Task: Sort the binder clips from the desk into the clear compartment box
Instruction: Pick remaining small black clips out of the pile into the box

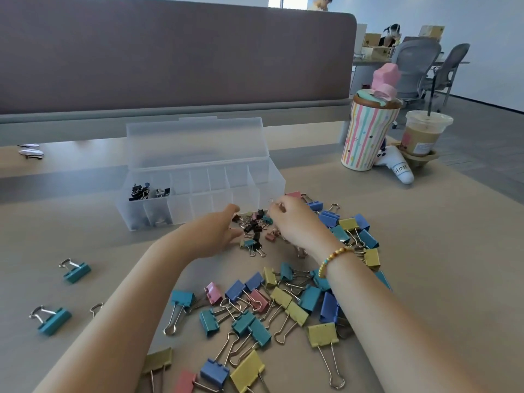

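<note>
A clear compartment box stands open on the desk, its lid tilted up behind it. Small black clips lie in its back-left compartments. Just in front of the box is a heap of small dark and coloured clips. My left hand reaches into that heap with thumb and fingers spread apart. My right hand, with a beaded bracelet at the wrist, has curled fingers pinching a small clip by its thin wire handle near the box front. Large coloured clips are scattered near me.
Two teal clips lie apart at the left. A striped tumbler, an iced drink cup and a white soft toy stand at the back right. Glasses lie far left. A partition closes the desk's back.
</note>
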